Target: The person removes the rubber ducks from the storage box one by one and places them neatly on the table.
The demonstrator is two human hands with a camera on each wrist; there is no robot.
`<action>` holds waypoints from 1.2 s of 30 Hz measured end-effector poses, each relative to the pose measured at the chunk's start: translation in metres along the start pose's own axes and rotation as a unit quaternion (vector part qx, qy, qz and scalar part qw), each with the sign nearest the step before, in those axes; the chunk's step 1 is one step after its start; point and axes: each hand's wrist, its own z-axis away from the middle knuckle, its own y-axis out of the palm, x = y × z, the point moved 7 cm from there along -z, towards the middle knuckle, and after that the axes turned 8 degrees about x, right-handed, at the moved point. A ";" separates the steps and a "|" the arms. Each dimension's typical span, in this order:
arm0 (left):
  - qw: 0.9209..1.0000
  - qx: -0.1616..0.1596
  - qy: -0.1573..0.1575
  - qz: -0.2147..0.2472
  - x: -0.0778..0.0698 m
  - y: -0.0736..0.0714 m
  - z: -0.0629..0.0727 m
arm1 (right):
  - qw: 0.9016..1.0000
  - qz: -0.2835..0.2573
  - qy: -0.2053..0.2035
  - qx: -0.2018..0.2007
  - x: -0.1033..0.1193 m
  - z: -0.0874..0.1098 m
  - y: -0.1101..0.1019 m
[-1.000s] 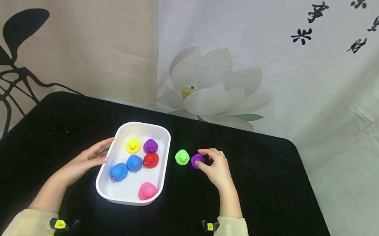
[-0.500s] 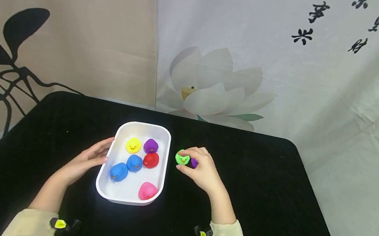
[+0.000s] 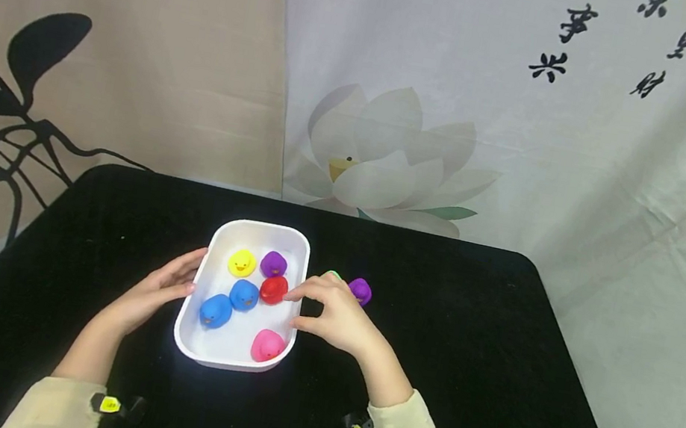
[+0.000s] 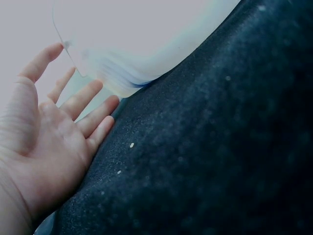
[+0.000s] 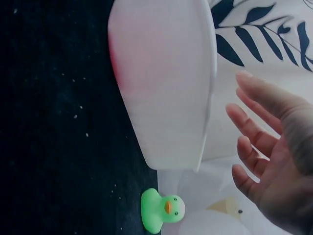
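Note:
My left hand (image 3: 147, 293) rests its straight fingers against the left side of a white plastic tray (image 3: 221, 350). In the left wrist view the fingertips are right at the tray's wall. My right hand (image 3: 335, 316) hovers at the tray's right rim, thumb and fingers apart and nothing between them. Beside the tray a green rubber duck (image 5: 161, 210) stands on the table; my right hand mostly hides it in the head view. A purple duck (image 3: 360, 291) sits just right of it. The tray holds a red duck (image 3: 273, 290), a pink duck (image 3: 268, 346) and several others.
A yellow duck (image 3: 242, 264), another purple duck (image 3: 273, 264) and two blue ducks (image 3: 215, 311) also lie in the tray. A black cloth covers the table (image 3: 481, 366). Behind it hangs a printed curtain (image 3: 402, 65).
My right hand has moved left from the purple duck, past the green duck, to the tray's rim. Both ducks remain on the table. My left hand has stayed at the tray.

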 end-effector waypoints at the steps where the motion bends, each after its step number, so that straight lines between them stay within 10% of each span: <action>1: 1.000 0.000 0.000 0.000 0.000 0.000 0.000 | 1.000 0.005 -0.005 0.009 0.002 -0.002 0.002; 36: 1.000 0.004 0.003 0.006 0.003 -0.001 -0.001 | 0.959 0.166 -0.003 0.230 0.014 -0.037 0.043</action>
